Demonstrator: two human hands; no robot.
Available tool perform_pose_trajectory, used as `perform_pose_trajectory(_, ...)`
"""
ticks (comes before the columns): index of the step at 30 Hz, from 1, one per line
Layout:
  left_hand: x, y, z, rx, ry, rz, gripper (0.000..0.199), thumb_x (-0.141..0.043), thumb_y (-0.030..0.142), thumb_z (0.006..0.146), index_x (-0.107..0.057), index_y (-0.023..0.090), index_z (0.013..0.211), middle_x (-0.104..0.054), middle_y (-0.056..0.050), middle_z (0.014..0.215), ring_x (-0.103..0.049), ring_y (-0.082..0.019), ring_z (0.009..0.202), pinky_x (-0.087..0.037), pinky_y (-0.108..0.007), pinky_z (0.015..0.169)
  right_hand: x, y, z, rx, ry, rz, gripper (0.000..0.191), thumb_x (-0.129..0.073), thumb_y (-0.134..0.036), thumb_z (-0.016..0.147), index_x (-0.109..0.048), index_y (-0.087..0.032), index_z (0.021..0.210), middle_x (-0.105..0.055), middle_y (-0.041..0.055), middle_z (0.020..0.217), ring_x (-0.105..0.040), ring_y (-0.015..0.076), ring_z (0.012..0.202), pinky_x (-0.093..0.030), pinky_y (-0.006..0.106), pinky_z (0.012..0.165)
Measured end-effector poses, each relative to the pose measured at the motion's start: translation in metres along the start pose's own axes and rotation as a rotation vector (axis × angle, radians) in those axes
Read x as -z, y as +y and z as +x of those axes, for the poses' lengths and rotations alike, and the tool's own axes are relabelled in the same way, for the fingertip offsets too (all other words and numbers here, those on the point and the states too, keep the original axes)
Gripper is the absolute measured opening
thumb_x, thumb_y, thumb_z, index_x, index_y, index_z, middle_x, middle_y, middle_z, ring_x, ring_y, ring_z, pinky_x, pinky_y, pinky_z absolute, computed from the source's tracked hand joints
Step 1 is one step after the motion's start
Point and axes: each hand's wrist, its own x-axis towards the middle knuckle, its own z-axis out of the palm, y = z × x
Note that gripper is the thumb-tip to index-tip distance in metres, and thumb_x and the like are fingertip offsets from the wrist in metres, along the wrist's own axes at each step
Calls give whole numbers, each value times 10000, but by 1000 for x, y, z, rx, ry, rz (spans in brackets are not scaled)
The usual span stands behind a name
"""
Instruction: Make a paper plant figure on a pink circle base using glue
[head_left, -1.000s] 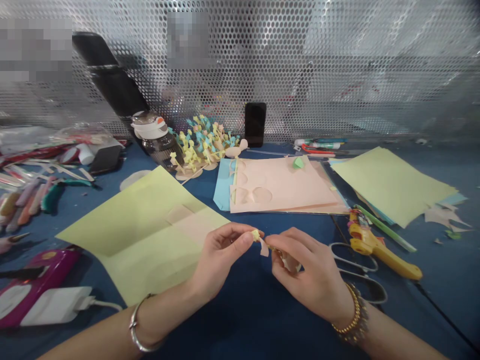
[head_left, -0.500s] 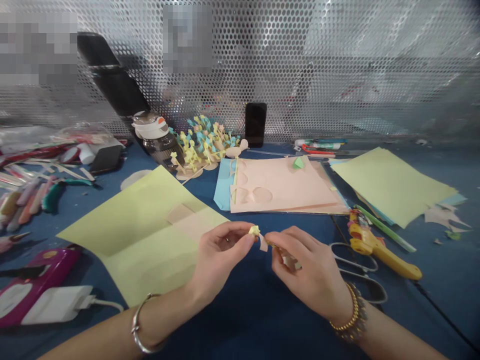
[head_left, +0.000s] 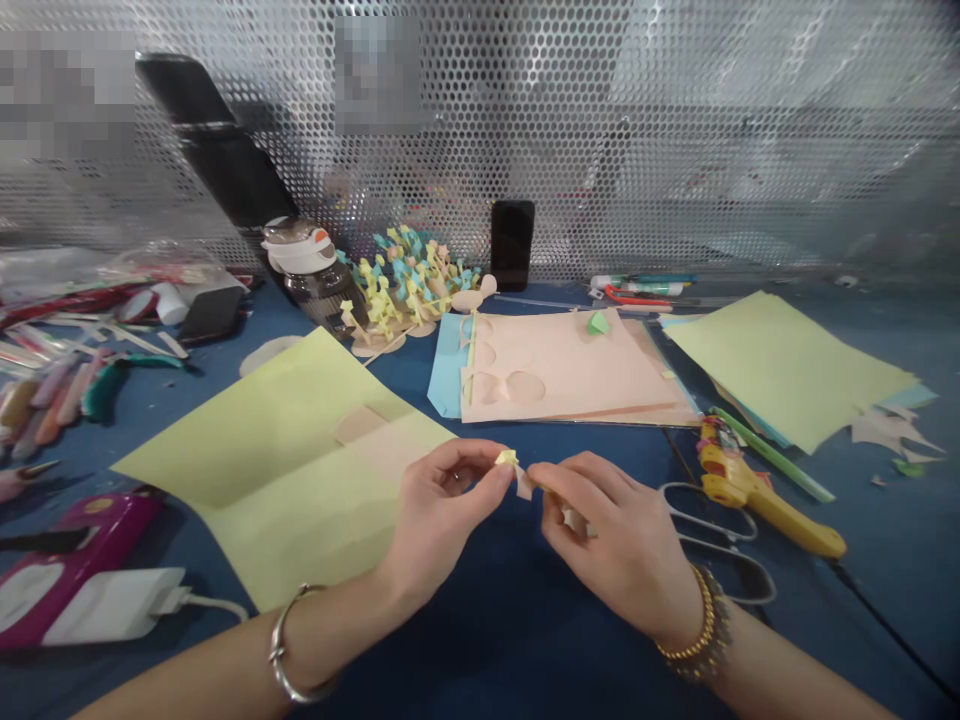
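Note:
My left hand pinches a small yellow paper star between thumb and fingertips. A short pale pink paper strip hangs just below the star, at the fingertips of my right hand. The fingers of my right hand are closed, and a pale bit of something shows inside them, mostly hidden. Under my left hand lies a large creased yellow-green paper sheet. Behind my hands is a stack of pale pink sheets with cut round shapes, and a green paper piece on top.
Paper stars on stems crowd near a dark bottle. Right of my hands lie scissors, a yellow glue gun and more coloured sheets. At left are a purple power strip and pens. A phone leans behind.
Both hands stay nearly in place, still holding the star and strip close together. The strip has shifted slightly, and the whole view has moved a little.

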Motion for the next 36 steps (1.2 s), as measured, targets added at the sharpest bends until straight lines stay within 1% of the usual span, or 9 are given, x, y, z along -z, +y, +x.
perform_pose_trajectory(6,0,0,-2,12,3,-12,70,-725,218,734,-687,179,778,-696,-2,710,-636,-120,675,-519,-224,664,0,-2,0,-8,5,-11,337,-548,-25,769,-567,-248,1021,-638,12,815,-608,156,681,-488,284,610)
perform_pose_trajectory(15,0,-3,-2,-6,-35,-54,49,-714,209,763,-678,192,791,-689,26,698,-625,-89,664,-499,-187,667,-1,-1,0,-8,10,-8,320,-557,-35,776,-574,-242,1021,-634,10,819,-609,154,697,-490,280,625)
perform_pose_trajectory(17,0,-4,-2,-13,-39,-49,57,-711,209,767,-683,197,816,-696,24,713,-631,-90,684,-501,-186,680,-1,-1,0,-9,18,-1,328,-559,-31,771,-577,-243,1021,-632,7,823,-604,149,689,-487,273,621)
perform_pose_trajectory(21,2,-4,-2,-3,-46,-34,160,-707,206,771,-690,204,930,-709,12,759,-644,-100,720,-514,-194,699,-1,0,0,-20,19,7,343,-561,-23,764,-581,-235,1033,-633,7,829,-602,145,698,-487,270,633)
perform_pose_trajectory(23,3,-4,-2,-5,-48,-31,183,-705,205,772,-690,207,954,-709,9,768,-644,-101,725,-517,-192,693,-1,1,0,-19,20,6,334,-560,-26,772,-581,-227,1037,-635,11,830,-608,150,716,-489,274,649)
perform_pose_trajectory(29,3,-3,-2,-26,-58,-39,131,-694,185,776,-696,209,904,-705,19,729,-638,-92,704,-512,-179,675,-1,0,-1,-20,3,3,343,-559,-19,762,-578,-238,1025,-632,2,822,-601,144,693,-482,270,631)
perform_pose_trajectory(36,2,-2,0,-20,-31,-44,88,-713,178,746,-702,194,832,-694,19,717,-630,-88,683,-505,-178,673,-2,-1,0,-23,0,-9,337,-560,-28,763,-576,-250,1015,-635,-2,821,-614,150,699,-475,272,614)
